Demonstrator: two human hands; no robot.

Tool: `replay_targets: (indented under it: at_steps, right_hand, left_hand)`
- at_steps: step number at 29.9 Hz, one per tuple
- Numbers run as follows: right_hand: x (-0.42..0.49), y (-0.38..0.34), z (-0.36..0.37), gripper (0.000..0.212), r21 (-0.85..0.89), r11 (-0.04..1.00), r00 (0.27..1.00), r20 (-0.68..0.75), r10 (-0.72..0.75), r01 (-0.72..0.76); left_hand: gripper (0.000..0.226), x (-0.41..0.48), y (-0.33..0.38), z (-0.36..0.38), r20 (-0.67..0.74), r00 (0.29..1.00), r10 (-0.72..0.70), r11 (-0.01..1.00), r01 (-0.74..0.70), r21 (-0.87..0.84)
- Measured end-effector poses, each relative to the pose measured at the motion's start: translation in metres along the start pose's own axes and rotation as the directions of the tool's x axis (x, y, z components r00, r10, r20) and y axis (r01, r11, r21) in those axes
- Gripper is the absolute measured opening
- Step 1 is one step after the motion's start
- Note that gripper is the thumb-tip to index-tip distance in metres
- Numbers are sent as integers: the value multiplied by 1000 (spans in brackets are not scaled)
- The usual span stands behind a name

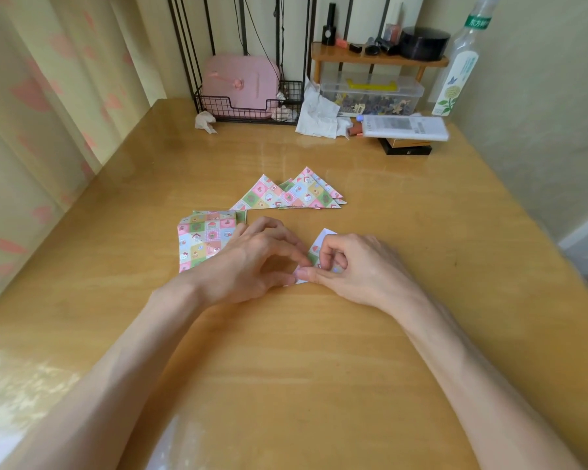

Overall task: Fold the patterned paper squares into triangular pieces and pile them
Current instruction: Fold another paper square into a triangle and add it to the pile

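Fingertips (304, 273) of both hands pinch paper piece (319, 247) mid-table, between flat squares (201, 239) and triangle pile (299, 193). Left hand (252, 256), right hand (357, 266) curled on it. Likely light, thin, creasable; hold at corners, edges.

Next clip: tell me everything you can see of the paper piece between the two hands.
The paper piece is thin paper printed in pastel checks with small cartoon pictures. A plain pale side shows at its far corner. It lies on the wooden table near the middle, mostly hidden by fingers. The left hand and the right hand both pinch it at its near edge, fingertips meeting there.
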State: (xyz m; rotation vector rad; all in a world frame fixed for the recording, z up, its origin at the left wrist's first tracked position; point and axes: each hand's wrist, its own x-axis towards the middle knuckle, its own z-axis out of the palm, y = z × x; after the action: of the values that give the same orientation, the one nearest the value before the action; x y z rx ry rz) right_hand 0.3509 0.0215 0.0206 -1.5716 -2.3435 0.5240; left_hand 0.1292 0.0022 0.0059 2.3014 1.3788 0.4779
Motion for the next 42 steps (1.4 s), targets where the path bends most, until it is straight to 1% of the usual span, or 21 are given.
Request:
replay_targets:
  at_steps: [2,6,7,12,15,18,23,27,33,36,38,42]
  right_hand:
    - [1,-5,2,55,-47,999,999,-23,22,-24]
    - [0,-9,4,57,-55,997,998,-17,54,-54]
    - [-1,-9,4,57,-48,997,998,-18,52,-53]
    - [-2,-9,8,57,6,997,996,-44,80,-80]
    - [-2,-9,15,58,48,997,996,-70,58,-55]
    - [-1,-11,17,54,57,998,998,-57,29,-26]
    - [4,-17,15,48,67,994,996,24,90,-91]
    - [5,-17,15,47,88,988,992,34,122,-124]
    - [5,-15,15,46,118,986,993,46,111,-115]
    - [6,-7,10,37,225,965,990,71,122,-135]
    - [5,-3,10,35,222,968,993,52,110,-118]
    - [2,-3,13,34,203,978,998,8,54,-55]
  left_hand:
    - [38,-1,-1,-1,13,1000,-10,1000,10,-5]
    - [72,-1,1,-4,27,999,-37,999,37,17]
    - [76,-1,2,-4,28,999,-40,999,40,24]
    - [81,-1,4,-5,8,999,-34,997,33,63]
    - [82,0,3,-5,10,1000,-25,998,24,60]
    - [82,0,3,-5,21,1000,-22,998,21,59]
    - [83,-1,2,-5,28,999,-16,999,14,49]
    - [84,-1,3,-5,28,1000,-14,999,13,40]
    - [83,-1,3,-6,43,999,-18,999,17,32]
    - [77,-1,2,-4,29,1000,-6,999,5,32]
    - [69,-1,2,-2,10,1000,-11,1000,11,27]
    - [43,0,2,1,-10,1000,-17,999,18,37]
